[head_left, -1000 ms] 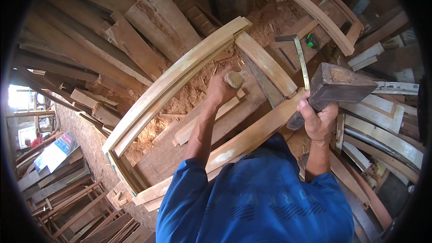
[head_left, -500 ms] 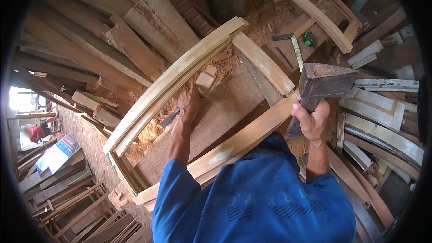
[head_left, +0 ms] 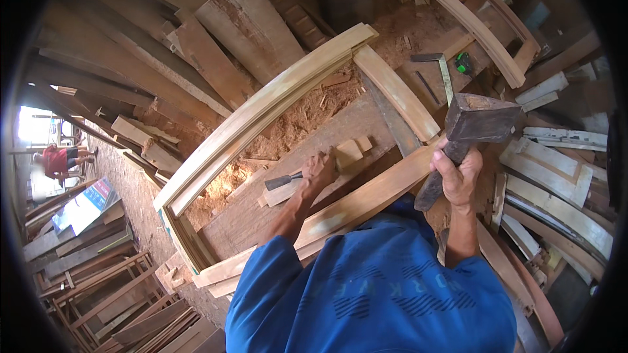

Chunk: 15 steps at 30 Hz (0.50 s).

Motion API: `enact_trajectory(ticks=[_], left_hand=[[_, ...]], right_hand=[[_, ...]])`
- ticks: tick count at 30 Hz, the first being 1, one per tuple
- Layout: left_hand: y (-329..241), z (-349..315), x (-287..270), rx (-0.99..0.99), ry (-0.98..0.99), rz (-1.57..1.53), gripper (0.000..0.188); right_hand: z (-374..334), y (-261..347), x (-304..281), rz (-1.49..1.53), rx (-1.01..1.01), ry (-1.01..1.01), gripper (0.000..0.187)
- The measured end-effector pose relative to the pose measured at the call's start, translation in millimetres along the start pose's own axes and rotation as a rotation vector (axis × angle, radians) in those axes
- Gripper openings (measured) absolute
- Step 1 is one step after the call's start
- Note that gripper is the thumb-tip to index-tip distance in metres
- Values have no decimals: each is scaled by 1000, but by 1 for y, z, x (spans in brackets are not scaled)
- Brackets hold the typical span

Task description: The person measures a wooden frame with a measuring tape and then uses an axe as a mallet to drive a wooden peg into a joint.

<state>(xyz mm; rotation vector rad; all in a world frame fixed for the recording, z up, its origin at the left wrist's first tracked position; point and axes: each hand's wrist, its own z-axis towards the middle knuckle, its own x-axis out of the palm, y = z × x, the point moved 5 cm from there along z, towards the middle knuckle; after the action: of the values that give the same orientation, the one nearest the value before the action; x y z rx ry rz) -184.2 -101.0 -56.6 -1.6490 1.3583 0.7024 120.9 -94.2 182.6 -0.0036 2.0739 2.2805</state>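
Observation:
My left hand (head_left: 319, 171) is closed around a chisel (head_left: 278, 182), its dark blade pointing left, and a pale wooden piece (head_left: 350, 151) with a narrower end. They are over a brown plank (head_left: 239, 219) inside the curved wooden frame (head_left: 261, 101). Part of the chisel's handle is hidden by my fingers. My right hand (head_left: 460, 180) grips the short dark handle of an axe (head_left: 481, 119), raised with its heavy metal head uppermost. The axe is above the frame's near right corner.
A metal square (head_left: 446, 78) and green tape measure (head_left: 463, 63) lie beyond the frame. A smaller wooden frame (head_left: 481, 36) rests at the far right. Boards (head_left: 252, 23) and sawdust (head_left: 304, 114) surround me. A person in red (head_left: 55, 160) is at the far left.
My left hand has moved right and nearer, bringing the chisel and wooden piece over the plank. The right hand keeps the axe raised. The view has shifted slightly.

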Motion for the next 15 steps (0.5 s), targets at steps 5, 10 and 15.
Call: enact_trajectory(ticks=[5, 10, 15], left_hand=[[21, 21, -34, -119, -68, -54, 60], [28, 33, -13, -87, -30, 16, 65], [27, 13, -40, 25, -119, -172, 76]], right_hand=[[6, 10, 11, -47, -12, 52, 15], [11, 21, 19, -127, -38, 74, 14], [13, 24, 31, -107, -116, 138, 19]])
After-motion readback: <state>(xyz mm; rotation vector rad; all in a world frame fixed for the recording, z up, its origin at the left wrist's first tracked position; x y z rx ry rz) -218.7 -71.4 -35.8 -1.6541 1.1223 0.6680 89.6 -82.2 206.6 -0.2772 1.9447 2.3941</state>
